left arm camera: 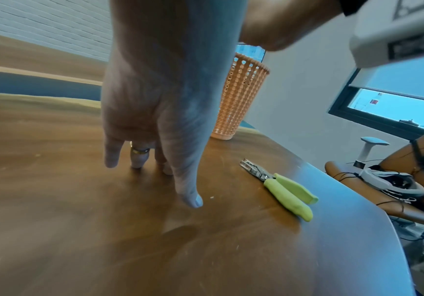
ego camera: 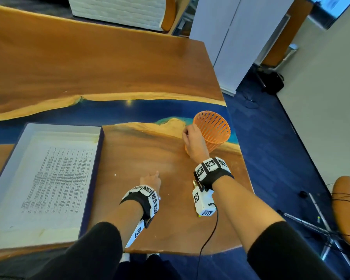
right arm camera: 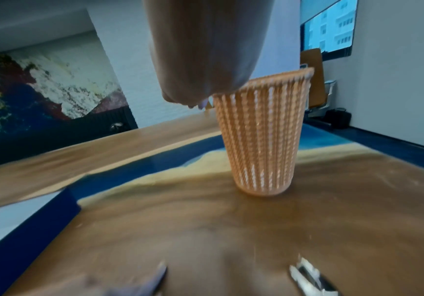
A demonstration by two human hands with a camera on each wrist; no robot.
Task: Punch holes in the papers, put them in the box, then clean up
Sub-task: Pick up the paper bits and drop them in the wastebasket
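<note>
right hand (ego camera: 193, 141) at the near rim of the orange mesh basket (ego camera: 214, 129), fingers bunched together at the rim; whether they pinch the rim or a scrap, cannot tell — right wrist view is motion-blurred and shows only fingertips meeting just beside the rim. left hand (ego camera: 151, 181) flat over the wooden table (ego camera: 129, 150), fingers extended and slack, holding nothing; left wrist view shows the fingertips (left arm camera: 191, 198) down on the wood, a ring on one finger, and one tiny white paper fleck (left arm camera: 212, 197) just beside the thumb tip. only the left wrist view shows the hole punch (left arm camera: 280, 189): plier type, metal head, pale green handles, lying flat at 3 o'clock of the left hand near the table's right edge; in the head view the right wrist's camera unit hides nearly all of it. basket stands upright at 1 o'clock, near the table's right edge, tapered, slotted plastic walls; contents not visible in any view. box (ego camera: 12, 178) at 9 o'clock, shallow, white inside with dark blue outer walls, holds a stack of printed papers (ego camera: 57, 188) lying flat, text sheet on top. another white fleck (ego camera: 115, 175) lies on the wood between box and left hand. tabletop: glossy brown slab with a blue resin band running across it at 12 o'clock.
</note>
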